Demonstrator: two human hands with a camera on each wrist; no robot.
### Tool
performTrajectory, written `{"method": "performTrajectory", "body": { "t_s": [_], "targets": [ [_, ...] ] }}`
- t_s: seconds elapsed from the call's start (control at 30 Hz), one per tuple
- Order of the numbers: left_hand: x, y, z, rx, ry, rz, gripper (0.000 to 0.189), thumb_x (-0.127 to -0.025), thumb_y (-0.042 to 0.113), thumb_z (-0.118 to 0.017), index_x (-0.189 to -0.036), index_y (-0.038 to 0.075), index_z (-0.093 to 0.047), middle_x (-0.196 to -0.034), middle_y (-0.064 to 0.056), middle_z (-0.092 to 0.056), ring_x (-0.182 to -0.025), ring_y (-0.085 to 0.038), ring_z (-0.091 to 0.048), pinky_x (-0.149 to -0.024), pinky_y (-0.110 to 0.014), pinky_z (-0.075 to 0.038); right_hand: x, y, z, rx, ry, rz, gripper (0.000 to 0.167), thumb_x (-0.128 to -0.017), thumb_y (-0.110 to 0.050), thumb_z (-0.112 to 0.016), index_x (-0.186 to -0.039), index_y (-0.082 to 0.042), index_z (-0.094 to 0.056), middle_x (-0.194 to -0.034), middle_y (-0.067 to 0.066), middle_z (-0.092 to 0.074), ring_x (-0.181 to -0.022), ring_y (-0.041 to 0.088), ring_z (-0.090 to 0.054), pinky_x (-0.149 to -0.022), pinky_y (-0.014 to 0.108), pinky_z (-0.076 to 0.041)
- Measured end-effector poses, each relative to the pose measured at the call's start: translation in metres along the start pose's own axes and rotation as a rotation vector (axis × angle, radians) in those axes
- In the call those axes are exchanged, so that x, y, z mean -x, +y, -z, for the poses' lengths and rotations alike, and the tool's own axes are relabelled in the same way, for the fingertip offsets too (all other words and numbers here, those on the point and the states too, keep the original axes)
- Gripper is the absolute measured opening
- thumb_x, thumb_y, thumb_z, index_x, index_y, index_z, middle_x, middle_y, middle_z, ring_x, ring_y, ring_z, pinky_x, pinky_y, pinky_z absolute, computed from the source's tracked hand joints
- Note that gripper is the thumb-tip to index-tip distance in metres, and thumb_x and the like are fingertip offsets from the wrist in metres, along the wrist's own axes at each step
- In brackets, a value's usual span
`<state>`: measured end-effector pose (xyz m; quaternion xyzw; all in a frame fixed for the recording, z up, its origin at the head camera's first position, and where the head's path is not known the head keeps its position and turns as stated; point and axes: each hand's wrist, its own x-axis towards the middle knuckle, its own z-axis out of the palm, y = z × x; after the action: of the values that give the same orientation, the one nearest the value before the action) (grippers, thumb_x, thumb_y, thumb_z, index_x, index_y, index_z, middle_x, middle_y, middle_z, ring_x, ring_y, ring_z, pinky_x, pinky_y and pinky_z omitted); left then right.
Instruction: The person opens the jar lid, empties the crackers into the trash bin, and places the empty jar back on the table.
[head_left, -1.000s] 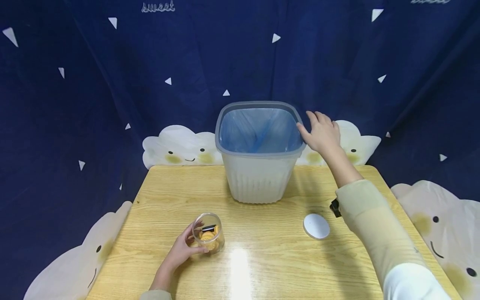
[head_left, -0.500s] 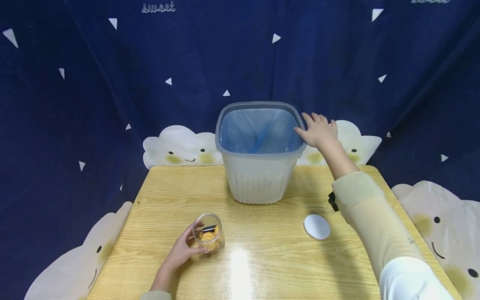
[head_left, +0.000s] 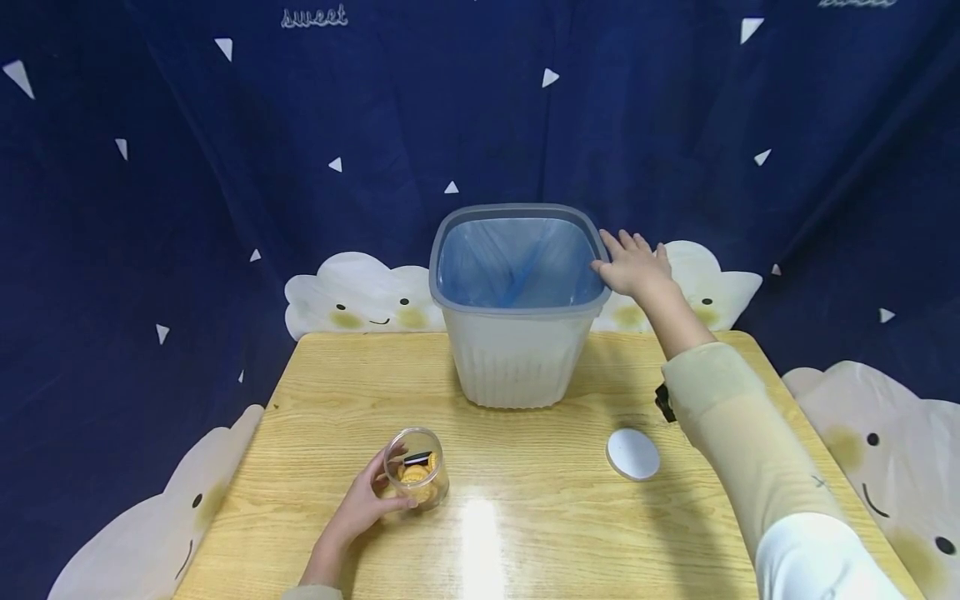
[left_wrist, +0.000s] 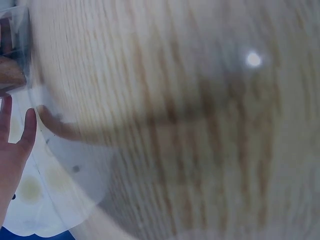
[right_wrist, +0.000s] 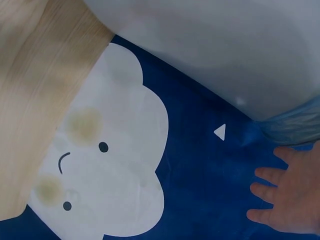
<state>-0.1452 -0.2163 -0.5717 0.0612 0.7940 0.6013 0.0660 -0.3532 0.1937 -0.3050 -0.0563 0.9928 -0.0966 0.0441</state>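
At the front left of the table, a clear plastic jar stands lidless, with orange-yellow biscuits and a black-and-white sandwich cookie inside. My left hand holds this jar from its left side, thumb in front and fingers around behind. At the back, a whitish trash bin is lined with a blue bag. My right hand is at the right edge of the bin's grey rim, fingers extended and spread. Whether its fingertips press the rim is hard to tell. In the right wrist view the fingers look straight.
A round white lid lies flat on the right of the wooden table. A small black object shows beside the right sleeve. Behind the table hangs a dark blue curtain with white triangles and clouds.
My right hand has shifted slightly left and down, closer to the bin's rim. The left hand and the jar have stayed in place.
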Motion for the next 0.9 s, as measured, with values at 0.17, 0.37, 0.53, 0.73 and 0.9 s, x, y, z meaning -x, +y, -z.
{"method": "performTrajectory", "body": {
  "t_s": [0.17, 0.37, 0.53, 0.73, 0.9],
  "targets": [
    [0.001, 0.002, -0.002, 0.024, 0.002, -0.041, 0.088, -0.064, 0.010, -0.081, -0.139, 0.007, -0.035, -0.137, -0.015, -0.043, -0.118, -0.031, -0.043, -0.098, -0.049, -0.033, -0.001, 0.000, -0.001, -0.002, -0.002, -0.001, 0.064, -0.095, -0.041, -0.031, -0.148, -0.012, -0.007, -0.150, 0.023, -0.005, -0.136, 0.042, 0.000, -0.105, 0.062, 0.004],
    [0.005, 0.017, -0.007, 0.067, 0.010, -0.066, 0.087, -0.065, 0.001, -0.078, -0.138, 0.001, -0.032, -0.136, -0.023, -0.039, -0.117, -0.038, -0.040, -0.099, -0.056, -0.028, 0.000, 0.000, -0.001, -0.012, -0.005, -0.003, 0.064, -0.095, -0.039, -0.032, -0.148, -0.012, -0.006, -0.150, 0.024, -0.004, -0.136, 0.042, 0.000, -0.105, 0.062, 0.005],
    [0.009, 0.032, -0.009, 0.058, 0.002, -0.068, 0.087, -0.066, 0.000, -0.076, -0.139, -0.001, -0.029, -0.137, -0.026, -0.036, -0.119, -0.039, -0.037, -0.098, -0.053, -0.028, 0.001, 0.000, 0.000, -0.021, -0.009, -0.003, 0.064, -0.095, -0.039, -0.032, -0.148, -0.012, -0.006, -0.150, 0.024, -0.004, -0.136, 0.042, 0.001, -0.105, 0.062, 0.006],
    [0.009, 0.030, -0.012, 0.046, 0.005, -0.088, 0.088, -0.069, 0.003, -0.075, -0.141, 0.002, -0.024, -0.139, -0.026, -0.031, -0.122, -0.040, -0.033, -0.097, -0.054, -0.028, 0.001, 0.000, 0.001, -0.028, -0.015, -0.006, 0.064, -0.095, -0.039, -0.032, -0.148, -0.013, -0.006, -0.150, 0.024, -0.004, -0.136, 0.042, 0.002, -0.105, 0.062, 0.006],
    [0.003, 0.006, -0.016, 0.072, 0.034, -0.090, 0.092, -0.068, 0.008, -0.078, -0.142, 0.006, -0.023, -0.140, -0.022, -0.030, -0.125, -0.038, -0.032, -0.102, -0.061, -0.021, 0.000, 0.000, 0.000, -0.021, -0.016, -0.005, 0.064, -0.095, -0.040, -0.032, -0.148, -0.013, -0.006, -0.150, 0.024, -0.004, -0.136, 0.042, 0.001, -0.105, 0.062, 0.004]
  ]
}}
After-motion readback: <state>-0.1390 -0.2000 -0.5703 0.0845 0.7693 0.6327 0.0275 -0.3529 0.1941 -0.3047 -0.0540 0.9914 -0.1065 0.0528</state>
